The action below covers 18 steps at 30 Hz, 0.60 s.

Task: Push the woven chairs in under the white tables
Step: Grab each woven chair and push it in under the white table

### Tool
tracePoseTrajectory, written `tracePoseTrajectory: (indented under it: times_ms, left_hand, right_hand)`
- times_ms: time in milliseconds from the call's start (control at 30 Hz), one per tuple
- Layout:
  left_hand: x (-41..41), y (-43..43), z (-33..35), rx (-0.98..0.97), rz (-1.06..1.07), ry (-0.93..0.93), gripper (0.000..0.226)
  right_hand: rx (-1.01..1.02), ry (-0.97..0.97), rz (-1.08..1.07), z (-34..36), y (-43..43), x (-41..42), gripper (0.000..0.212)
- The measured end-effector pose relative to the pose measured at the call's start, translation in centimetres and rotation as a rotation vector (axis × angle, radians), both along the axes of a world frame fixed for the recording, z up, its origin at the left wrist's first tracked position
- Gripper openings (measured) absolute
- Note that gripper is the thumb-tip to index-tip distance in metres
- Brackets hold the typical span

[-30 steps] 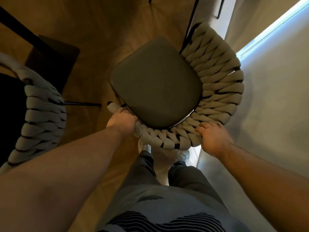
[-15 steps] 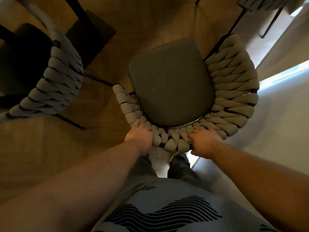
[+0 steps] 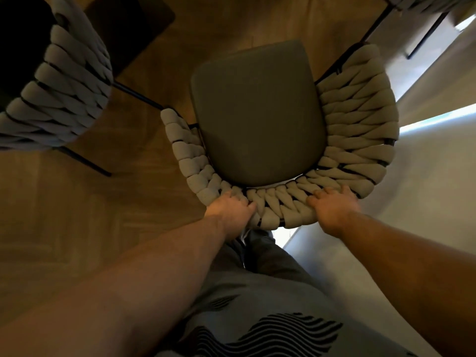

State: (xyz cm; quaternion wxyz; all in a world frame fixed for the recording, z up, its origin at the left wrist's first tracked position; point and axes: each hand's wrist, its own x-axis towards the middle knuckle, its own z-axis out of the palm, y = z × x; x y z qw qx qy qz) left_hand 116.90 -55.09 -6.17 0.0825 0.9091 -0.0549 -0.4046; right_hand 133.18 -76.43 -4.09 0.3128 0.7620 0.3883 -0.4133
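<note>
On the left, a neighbouring woven chair (image 3: 59,99) stands on the brown wooden floor (image 3: 77,228). At centre, on the same floor, is the woven chair (image 3: 360,119); the left hand (image 3: 229,210) and right hand (image 3: 332,207) curl their fingers over its back rim, grasping it. A pale grey wall (image 3: 425,202) runs along the right.

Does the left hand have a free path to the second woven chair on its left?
Probably yes: only bare floor lies between the left hand, gripping the near chair's backrest, and the second chair. It must let go first, and a sideways step may be needed.
</note>
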Motion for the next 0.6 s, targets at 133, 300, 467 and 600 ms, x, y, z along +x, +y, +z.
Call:
tracePoseTrajectory:
  times_ms: [133, 300, 467, 600]
  left_hand:
    - [0.2, 0.1, 0.1, -0.025, 0.082, 0.021, 0.051]
    - [-0.5, -0.1, -1.0, -0.001, 0.119, -0.005, 0.048]
    - [0.7, -0.1, -1.0, 0.021, 0.089, 0.054, 0.050]
    - [2.1, 0.0, -0.3, 0.127, 0.127, 0.059, 0.044]
  right_hand:
    - [-0.056, -0.017, 0.032, -0.7, 1.2, 0.6, 0.077]
    - [-0.098, -0.052, 0.112, -1.1, -0.4, 3.0, 0.079]
    - [-0.110, 0.120, 0.176, -1.8, -0.8, 5.0, 0.081]
    - [-0.012, 0.235, 0.141, -1.9, 0.0, 6.8, 0.074]
